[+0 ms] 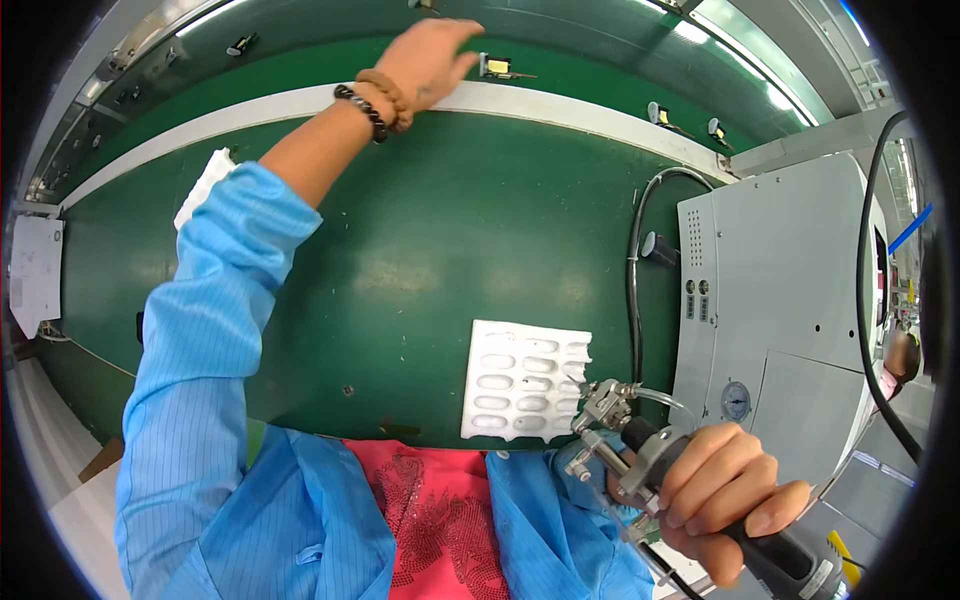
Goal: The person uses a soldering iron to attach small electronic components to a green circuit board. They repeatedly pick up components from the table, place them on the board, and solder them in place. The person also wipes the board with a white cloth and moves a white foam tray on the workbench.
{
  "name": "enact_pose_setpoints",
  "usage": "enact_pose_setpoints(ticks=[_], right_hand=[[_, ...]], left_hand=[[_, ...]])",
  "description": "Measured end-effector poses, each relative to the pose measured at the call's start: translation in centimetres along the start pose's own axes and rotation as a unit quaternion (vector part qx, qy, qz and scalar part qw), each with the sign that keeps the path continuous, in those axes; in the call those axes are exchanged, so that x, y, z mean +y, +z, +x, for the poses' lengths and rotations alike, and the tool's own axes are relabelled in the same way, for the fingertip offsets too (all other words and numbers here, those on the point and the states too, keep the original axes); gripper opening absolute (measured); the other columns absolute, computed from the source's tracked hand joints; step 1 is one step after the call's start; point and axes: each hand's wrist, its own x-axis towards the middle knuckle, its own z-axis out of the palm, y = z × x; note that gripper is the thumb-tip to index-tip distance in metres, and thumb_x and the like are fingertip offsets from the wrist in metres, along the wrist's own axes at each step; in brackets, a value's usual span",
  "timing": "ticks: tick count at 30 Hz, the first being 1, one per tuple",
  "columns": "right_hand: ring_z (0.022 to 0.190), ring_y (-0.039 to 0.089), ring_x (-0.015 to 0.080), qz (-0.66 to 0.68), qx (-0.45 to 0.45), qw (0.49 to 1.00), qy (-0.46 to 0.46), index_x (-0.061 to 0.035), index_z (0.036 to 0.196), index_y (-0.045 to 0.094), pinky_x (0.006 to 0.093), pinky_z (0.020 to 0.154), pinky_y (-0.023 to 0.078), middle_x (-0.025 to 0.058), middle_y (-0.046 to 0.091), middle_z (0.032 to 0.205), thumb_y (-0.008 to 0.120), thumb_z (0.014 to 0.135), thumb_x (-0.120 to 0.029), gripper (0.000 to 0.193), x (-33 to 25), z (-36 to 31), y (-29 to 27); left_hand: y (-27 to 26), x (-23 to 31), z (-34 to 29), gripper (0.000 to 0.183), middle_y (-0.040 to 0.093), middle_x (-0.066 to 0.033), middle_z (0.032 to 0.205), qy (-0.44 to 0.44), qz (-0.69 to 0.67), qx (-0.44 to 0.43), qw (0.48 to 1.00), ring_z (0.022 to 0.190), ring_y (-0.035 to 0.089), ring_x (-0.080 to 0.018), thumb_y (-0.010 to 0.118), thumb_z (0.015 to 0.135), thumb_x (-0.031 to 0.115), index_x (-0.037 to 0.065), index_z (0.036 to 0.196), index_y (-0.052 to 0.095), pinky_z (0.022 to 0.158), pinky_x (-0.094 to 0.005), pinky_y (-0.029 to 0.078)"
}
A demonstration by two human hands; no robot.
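Observation:
My left hand (430,62) reaches far out over the white rail onto the green conveyor belt. Its thumb and fingers are apart, with nothing seen between them. Just right of the fingertips lies a small black-and-yellow electrical part (497,67) with a thin lead. At the lower right, my right hand (722,495) is wrapped round the black grip of a power screwdriver (640,445) with a metal head and thin air tubes. The screwdriver's tip is beside the right edge of a white foam tray (515,385) with rows of oval hollows.
A grey machine cabinet (775,270) with a pressure gauge (736,400) stands on the right. A black cable (633,270) curves along its left side. More small parts (660,115) lie on the belt. Another white foam piece (205,188) is partly behind my left sleeve.

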Motion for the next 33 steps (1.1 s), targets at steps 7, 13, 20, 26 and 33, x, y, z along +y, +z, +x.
enact_pose_setpoints(ticks=[7,13,20,26,33], right_hand=[[0.045,0.056,0.0095,-0.003,-0.01,1.0,-0.002,-0.0074,0.1,0.047,0.0206,0.041,0.049,0.0014,0.056,0.059,0.079,0.085,-0.029,0.041,0.3,0.1,-0.4],[0.046,0.055,0.0143,0.03,-0.014,0.999,0.029,-0.0062,0.095,0.048,0.0259,0.042,0.048,0.0044,0.056,0.062,0.079,0.084,-0.017,0.035,0.1,0.2,-0.8],[0.047,0.055,0.0166,0.039,-0.023,0.998,0.031,-0.0061,0.094,0.047,0.0282,0.042,0.046,0.006,0.056,0.065,0.079,0.084,-0.014,0.035,-0.4,0.2,-0.7],[0.048,0.057,0.0094,0.008,-0.054,0.998,0.011,-0.0086,0.103,0.049,0.0206,0.043,0.049,0.0009,0.057,0.063,0.079,0.084,-0.034,0.043,-0.1,0.0,-0.8],[0.049,0.057,0.009,0.004,-0.067,0.997,0.028,-0.0084,0.102,0.048,0.0201,0.044,0.048,0.0001,0.056,0.063,0.075,0.089,-0.027,0.036,-0.5,0.1,-1.0]], left_hand=[[4.9,-1.2,3.2,0.037,0.066,-0.0194,0.111,0.054,-0.003,-0.123,0.991,0.104,0.061,-0.0378,0.062,0.092,0.012,0.006,0.128,0.055,0.091,-0.0432,0.05],[0.1,7.5,-2.4,0.031,0.068,-0.0216,0.101,0.034,-0.217,-0.062,0.974,0.09,0.065,-0.0407,0.066,0.093,0.013,0.003,0.114,0.047,0.079,-0.0399,0.052],[-5.7,16.1,-13.1,0.027,0.066,-0.0139,0.101,0.107,-0.336,-0.128,0.927,0.09,0.066,-0.0323,0.076,0.08,0.008,0.003,0.104,0.067,0.076,-0.0377,0.055],[-5.5,19.1,-17.5,0.032,0.069,-0.0088,0.09,0.036,-0.31,-0.112,0.943,0.084,0.067,-0.0261,0.08,0.076,0.013,0.003,0.104,0.068,0.075,-0.0346,0.052],[-6.1,20.3,-17.9,0.034,0.072,-0.0121,0.093,0.034,-0.349,-0.02,0.936,0.084,0.069,-0.0268,0.083,0.073,0.01,0.0,0.102,0.069,0.073,-0.0357,0.052]])
